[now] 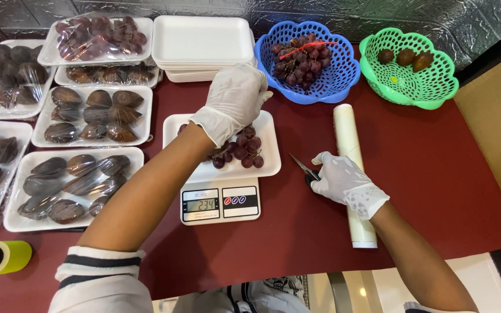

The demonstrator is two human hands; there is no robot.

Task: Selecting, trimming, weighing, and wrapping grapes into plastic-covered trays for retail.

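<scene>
Grapes (240, 148) | held over white tray (268, 165) on scale (220, 202) by clenched left hand (234, 98) | scissors (304, 169) gripped by right hand (343, 181) | stems should be snipped cleanly.

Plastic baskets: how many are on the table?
2. The blue basket, holding red grapes, sits at the back; the green basket, holding three brown fruits, stands to its right.

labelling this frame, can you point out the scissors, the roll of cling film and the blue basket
scissors (298, 164), head view, on the bare blade tip
roll of cling film (347, 132), head view, upper part of the roll
blue basket (343, 74), head view, on its right wall
</scene>
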